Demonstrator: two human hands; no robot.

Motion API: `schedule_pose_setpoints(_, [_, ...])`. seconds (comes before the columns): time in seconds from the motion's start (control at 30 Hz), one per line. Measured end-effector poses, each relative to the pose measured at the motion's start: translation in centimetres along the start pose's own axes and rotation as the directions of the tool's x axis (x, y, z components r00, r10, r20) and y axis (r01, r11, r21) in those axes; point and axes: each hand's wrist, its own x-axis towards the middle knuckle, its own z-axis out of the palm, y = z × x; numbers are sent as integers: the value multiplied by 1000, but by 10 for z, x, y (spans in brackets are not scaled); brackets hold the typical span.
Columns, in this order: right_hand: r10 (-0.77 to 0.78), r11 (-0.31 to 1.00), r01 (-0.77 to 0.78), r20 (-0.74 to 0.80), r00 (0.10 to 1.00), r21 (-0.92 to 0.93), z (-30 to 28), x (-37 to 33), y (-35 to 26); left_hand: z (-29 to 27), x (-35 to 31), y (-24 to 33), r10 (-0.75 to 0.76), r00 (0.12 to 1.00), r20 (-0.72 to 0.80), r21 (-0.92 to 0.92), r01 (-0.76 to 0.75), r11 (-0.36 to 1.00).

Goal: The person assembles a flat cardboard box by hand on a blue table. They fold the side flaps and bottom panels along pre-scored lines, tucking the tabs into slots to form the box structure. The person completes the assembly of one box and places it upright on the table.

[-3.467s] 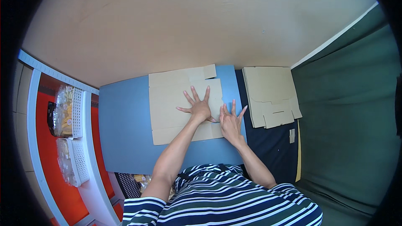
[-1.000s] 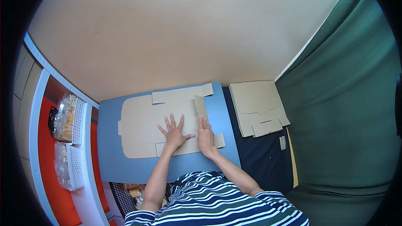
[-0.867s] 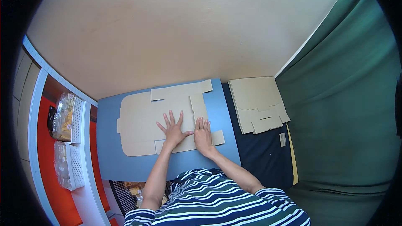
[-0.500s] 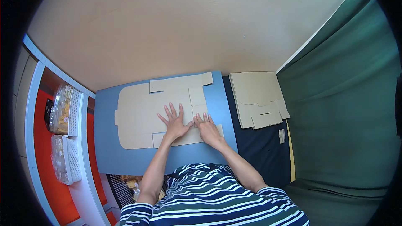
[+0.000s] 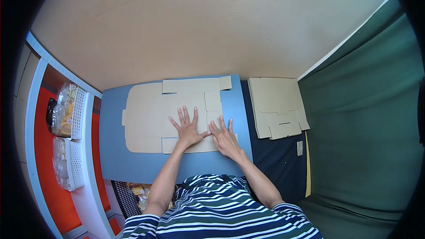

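Observation:
A brown cardboard box blank (image 5: 148, 119) lies unfolded on a blue-grey tabletop (image 5: 110, 163), its rounded end toward the left and its cut flaps toward the right. My left hand (image 5: 188, 132) rests flat on the middle of the sheet with the fingers spread. Just right of it, my right hand (image 5: 225, 139) touches the flap area near a crease, fingers stretched and apart. The left thumb points at the right fingertips, close by them. Neither hand grips anything.
Folded cardboard blanks (image 5: 276, 106) lie stacked on a dark cloth (image 5: 279, 163) at the right, beside a small cardboard piece (image 5: 299, 148). White baskets (image 5: 76, 161) with clear bags stand on the left shelf. A green curtain (image 5: 363, 106) hangs at the right; a wall (image 5: 199, 31) rises behind.
The view has shifted slightly. My right hand's fingers have spread further apart, and its wrist has turned a little; my left hand stays flat on the cardboard.

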Motion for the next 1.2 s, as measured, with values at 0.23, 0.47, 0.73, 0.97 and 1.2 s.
schedule_pose_setpoints(0.23, [64, 990, -84, -171, 983, -115, 17, 22, -8, -2, 9, 7, -60, 998, 22, -46, 61, 997])
schedule_pose_setpoints(0.47, [146, 949, -192, -191, 971, -251, 18, 100, 22, -3, 9, 8, -31, 999, 18, -80, 32, 996])
schedule_pose_setpoints(0.73, [142, 958, -172, -142, 980, -230, 16, 148, 35, -1, 9, 7, -44, 999, 10, -112, 45, 993])
schedule_pose_setpoints(0.97, [60, 987, -97, -277, 959, -125, 42, 151, 47, 2, 13, 12, -57, 998, -7, -59, 57, 997])
schedule_pose_setpoints(1.2, [50, 992, -68, -159, 986, -110, 21, 82, 25, -1, 11, 12, -93, 994, 56, -87, 97, 991])
